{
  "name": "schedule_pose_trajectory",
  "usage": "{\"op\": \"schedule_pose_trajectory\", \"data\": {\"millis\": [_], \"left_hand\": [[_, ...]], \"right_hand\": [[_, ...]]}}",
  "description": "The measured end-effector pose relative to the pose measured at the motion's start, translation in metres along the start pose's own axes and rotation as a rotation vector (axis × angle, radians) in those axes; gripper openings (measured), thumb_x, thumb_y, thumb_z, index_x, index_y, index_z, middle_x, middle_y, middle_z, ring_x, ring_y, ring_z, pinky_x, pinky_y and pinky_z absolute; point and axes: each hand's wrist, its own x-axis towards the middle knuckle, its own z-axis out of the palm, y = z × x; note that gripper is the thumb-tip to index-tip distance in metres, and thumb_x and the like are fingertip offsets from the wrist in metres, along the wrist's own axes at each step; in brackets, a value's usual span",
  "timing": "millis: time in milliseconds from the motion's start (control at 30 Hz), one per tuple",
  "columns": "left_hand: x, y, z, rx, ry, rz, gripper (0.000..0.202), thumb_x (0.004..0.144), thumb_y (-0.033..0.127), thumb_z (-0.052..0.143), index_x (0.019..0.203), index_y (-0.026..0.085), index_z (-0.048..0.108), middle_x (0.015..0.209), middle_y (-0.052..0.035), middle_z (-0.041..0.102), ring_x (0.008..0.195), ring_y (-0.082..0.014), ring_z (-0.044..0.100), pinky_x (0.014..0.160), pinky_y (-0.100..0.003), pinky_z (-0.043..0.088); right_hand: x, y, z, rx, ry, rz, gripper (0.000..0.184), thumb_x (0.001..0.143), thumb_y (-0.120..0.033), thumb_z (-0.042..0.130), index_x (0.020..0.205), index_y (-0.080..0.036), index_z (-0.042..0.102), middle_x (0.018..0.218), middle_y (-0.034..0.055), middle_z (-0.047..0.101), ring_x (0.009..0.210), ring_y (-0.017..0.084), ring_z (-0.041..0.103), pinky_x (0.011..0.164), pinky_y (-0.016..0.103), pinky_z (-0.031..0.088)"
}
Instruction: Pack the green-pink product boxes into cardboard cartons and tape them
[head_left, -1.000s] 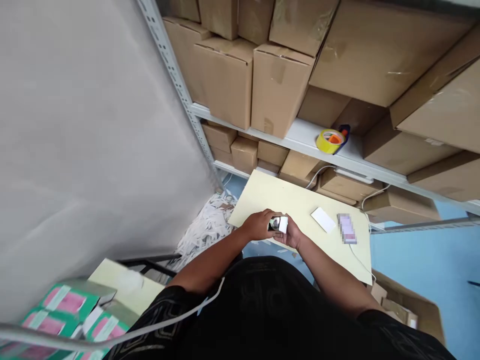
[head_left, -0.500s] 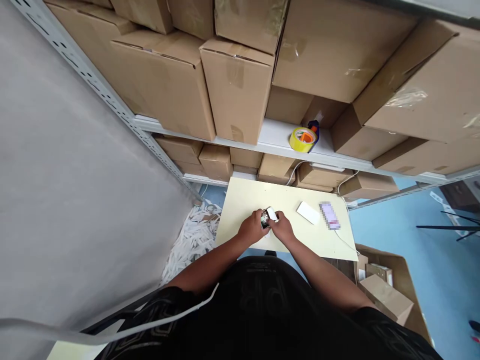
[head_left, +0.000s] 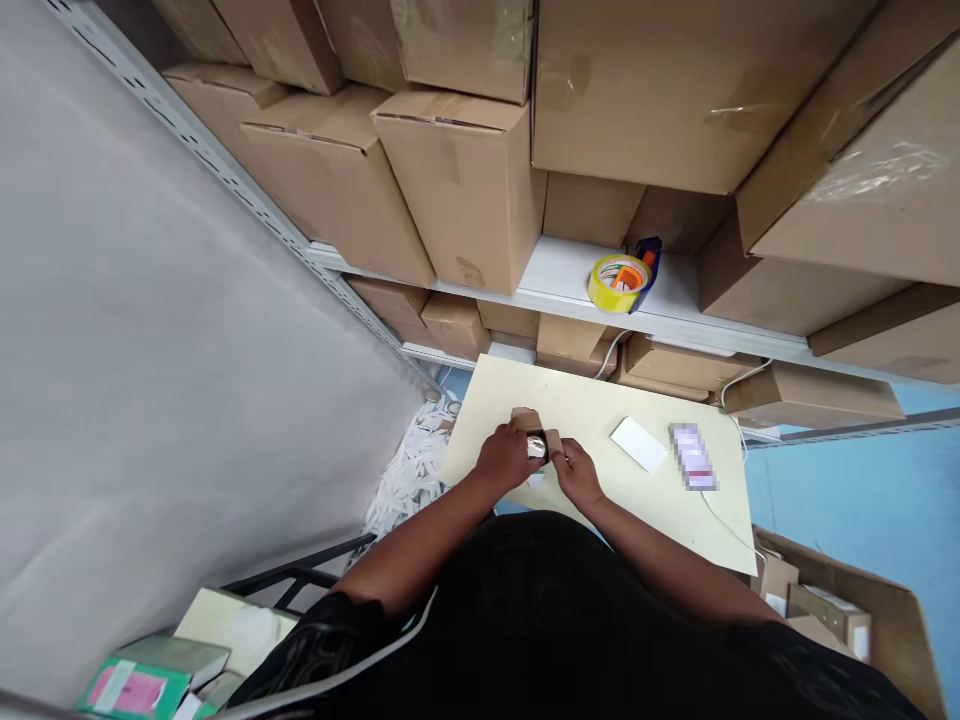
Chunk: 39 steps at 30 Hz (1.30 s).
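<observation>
Over the front part of the pale yellow table (head_left: 480, 400), my left hand (head_left: 504, 458) is closed around a small brown cardboard box (head_left: 526, 417) with its flaps up. Inside or against it shows a shiny silvery, rounded object (head_left: 535, 447), partly hidden by my fingers; its kind is not clear. My right hand (head_left: 580, 475) pinches the box's right-hand flap. Below the hands lies a small whitish piece (head_left: 535, 480). To the right a flat white box (head_left: 638, 443) rests on the table, apart from both hands.
A blurred-out phone-like device (head_left: 693, 457) with a white cable (head_left: 727, 520) lies at the table's right. Behind stand shelves of cardboard boxes (head_left: 457, 190) and a yellow tape roll (head_left: 616, 283). Shredded paper (head_left: 409, 460) covers the floor at left; an open carton (head_left: 892, 620) is at right.
Brown flaps now stand up between my hands, where a white piece showed before. My right hand has shifted slightly right and down. The view has turned a little.
</observation>
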Motion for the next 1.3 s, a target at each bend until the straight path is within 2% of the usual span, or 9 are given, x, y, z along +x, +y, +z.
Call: {"op": "schedule_pose_trajectory", "data": {"millis": [233, 367, 500, 600, 800, 900, 1000, 1200, 1300], "left_hand": [[0.022, 0.016, -0.003, 0.115, -0.062, 0.043, 0.047, 0.072, 0.045, 0.078, 0.11, 0.019, 0.073, 0.133, -0.0197, 0.063, 0.119, -0.0429, 0.059, 0.091, -0.05, 0.053], [0.026, 0.009, -0.009, 0.079, 0.0, 0.213, 0.051, 0.065, 0.035, 0.079, 0.111, 0.017, 0.071, 0.149, -0.0217, 0.054, 0.138, -0.0459, 0.046, 0.101, -0.055, 0.05], [0.022, 0.007, -0.027, 0.062, 0.141, 0.422, 0.058, 0.06, 0.023, 0.077, 0.117, 0.015, 0.069, 0.16, -0.021, 0.044, 0.154, -0.0474, 0.026, 0.121, -0.063, 0.029], [0.013, 0.009, -0.047, -0.047, 0.234, 0.553, 0.055, 0.06, 0.019, 0.074, 0.114, 0.015, 0.068, 0.155, -0.0204, 0.049, 0.152, -0.0451, 0.033, 0.124, -0.061, 0.029], [-0.008, -0.004, -0.113, -0.443, 0.344, 0.471, 0.056, 0.066, 0.019, 0.073, 0.122, 0.019, 0.063, 0.143, -0.0162, 0.058, 0.129, -0.0325, 0.06, 0.098, -0.042, 0.058], [-0.014, -0.019, -0.139, -0.591, 0.432, 0.41, 0.055, 0.069, 0.016, 0.068, 0.124, 0.02, 0.063, 0.14, -0.0137, 0.06, 0.109, -0.0254, 0.067, 0.076, -0.032, 0.06], [-0.017, -0.033, -0.147, -0.692, 0.495, 0.349, 0.052, 0.07, 0.016, 0.067, 0.122, 0.02, 0.065, 0.137, -0.0126, 0.061, 0.092, -0.0192, 0.066, 0.067, -0.028, 0.056], [-0.027, -0.049, -0.134, -0.908, 0.478, 0.315, 0.05, 0.07, 0.021, 0.069, 0.121, 0.02, 0.067, 0.133, -0.012, 0.062, 0.1, -0.0222, 0.066, 0.08, -0.032, 0.057], [-0.032, -0.047, -0.13, -1.047, 0.379, 0.352, 0.048, 0.073, 0.026, 0.07, 0.121, 0.021, 0.068, 0.135, -0.0122, 0.061, 0.108, -0.0256, 0.066, 0.092, -0.037, 0.056]], "right_hand": [[0.003, 0.009, -0.005, 0.1, -0.009, -0.128, 0.027, 0.097, -0.04, 0.051, 0.097, -0.025, 0.073, 0.133, 0.009, 0.067, 0.13, 0.026, 0.059, 0.112, 0.044, 0.046], [0.001, 0.003, -0.004, 0.027, -0.021, -0.142, 0.026, 0.099, -0.034, 0.046, 0.1, -0.026, 0.071, 0.116, 0.0063, 0.072, 0.111, 0.023, 0.066, 0.1, 0.039, 0.051], [-0.003, -0.006, 0.001, -0.082, 0.008, -0.065, 0.024, 0.097, -0.028, 0.043, 0.087, -0.024, 0.065, 0.093, 0.0043, 0.07, 0.088, 0.021, 0.066, 0.081, 0.033, 0.05], [-0.001, -0.011, 0.002, -0.161, 0.055, -0.002, 0.021, 0.093, -0.028, 0.044, 0.076, -0.024, 0.057, 0.08, 0.0032, 0.066, 0.075, 0.021, 0.062, 0.069, 0.03, 0.044], [0.017, -0.025, -0.006, -0.241, 0.129, 0.149, 0.028, 0.092, -0.036, 0.047, 0.066, -0.026, 0.045, 0.065, 0.0023, 0.058, 0.062, 0.021, 0.054, 0.057, 0.03, 0.033], [0.028, -0.034, -0.01, -0.226, 0.101, 0.197, 0.028, 0.092, -0.037, 0.048, 0.066, -0.025, 0.047, 0.067, 0.003, 0.06, 0.064, 0.021, 0.056, 0.057, 0.03, 0.033], [0.032, -0.04, -0.014, -0.198, 0.066, 0.216, 0.029, 0.091, -0.044, 0.053, 0.07, -0.025, 0.049, 0.068, 0.0011, 0.059, 0.065, 0.021, 0.057, 0.058, 0.03, 0.036], [0.016, -0.054, -0.04, -0.083, 0.243, 0.041, 0.039, 0.091, -0.058, 0.059, 0.107, -0.022, 0.061, 0.114, 0.0111, 0.065, 0.094, 0.026, 0.064, 0.079, 0.04, 0.052], [0.004, -0.075, -0.055, 0.045, 0.106, -0.181, 0.051, 0.09, -0.057, 0.065, 0.128, -0.024, 0.061, 0.133, 0.0139, 0.061, 0.117, 0.031, 0.06, 0.097, 0.046, 0.051]]}}
